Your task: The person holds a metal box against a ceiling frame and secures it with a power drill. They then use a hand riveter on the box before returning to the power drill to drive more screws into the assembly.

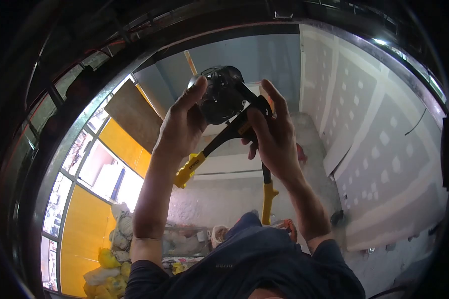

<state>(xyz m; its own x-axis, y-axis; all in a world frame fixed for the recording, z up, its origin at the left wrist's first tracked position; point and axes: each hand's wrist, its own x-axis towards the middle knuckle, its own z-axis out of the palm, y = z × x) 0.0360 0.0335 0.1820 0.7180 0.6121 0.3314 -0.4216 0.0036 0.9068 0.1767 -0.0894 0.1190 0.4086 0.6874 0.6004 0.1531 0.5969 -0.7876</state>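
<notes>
Head, right hand (274, 135) on yellow-handled tool (223, 134), lettering blurred

Yellow-handled cutters (220, 138), handles spread, touch a round black fitting (219, 99).

One head-worn fisheye camera, ringed by a dark round rim (45, 164), looks along the person's own arms. It is very close to the left hand (182, 127) and right hand (272, 134), with the yellow-panelled window wall (92, 199) to the left and the white patched plasterboard wall (384, 149) to the right.

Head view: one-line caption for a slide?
Left hand holds a round black object, right hand grips a yellow-handled tool at it; drywall panels behind.
</notes>
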